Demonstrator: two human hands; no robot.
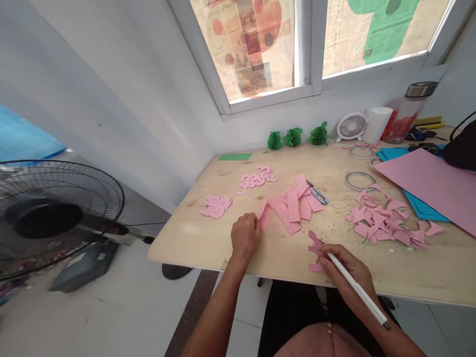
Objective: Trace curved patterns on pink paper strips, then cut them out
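My left hand (246, 234) is closed, pinching the edge of a pink paper piece (265, 216) that stands tilted above the table. A long white pen (357, 283) sits in my right hand (347, 270), its dark end pointing down toward my lap. The fingertips of that hand also touch a wavy pink paper cutout (314, 238); I cannot tell whether they grip it. Between the hands lies a loose pile of pink paper rectangles (290, 206), some with drawn outlines. A blue-grey utility knife (318, 193) rests at the pile's right edge.
Pink cutouts (256, 179) and a stack of pink shapes (216, 206) lie on the left. Pink scraps (383, 218), tape rings (359, 180) and pink sheets (442, 183) over blue ones are right. Green paper ornaments (293, 137) line the wall. A floor fan (50, 215) stands left.
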